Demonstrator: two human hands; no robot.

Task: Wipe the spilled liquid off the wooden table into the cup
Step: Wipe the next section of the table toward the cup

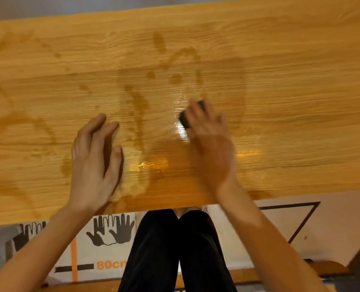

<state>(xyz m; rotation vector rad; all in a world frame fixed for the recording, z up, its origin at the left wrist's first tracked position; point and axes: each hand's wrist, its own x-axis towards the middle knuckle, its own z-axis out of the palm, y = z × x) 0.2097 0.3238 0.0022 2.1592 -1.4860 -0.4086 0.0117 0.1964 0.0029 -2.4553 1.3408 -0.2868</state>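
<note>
The wooden table (280,60) fills the upper view, streaked with wet smears of spilled liquid (181,127) that shine near the middle. My right hand (208,144) presses a dark wiping tool (184,119) flat on the wet patch; the hand is blurred. My left hand (94,159) hovers just left of the puddle, fingers apart, holding nothing, over a pale wet spot (130,186) near the front edge. No cup is in view.
The table's front edge (301,190) runs across the lower part of the view. Below it are my dark-trousered legs (174,249), a floor mat with hand outlines (111,230) and "80cm" markings, and a black frame (301,220) at right.
</note>
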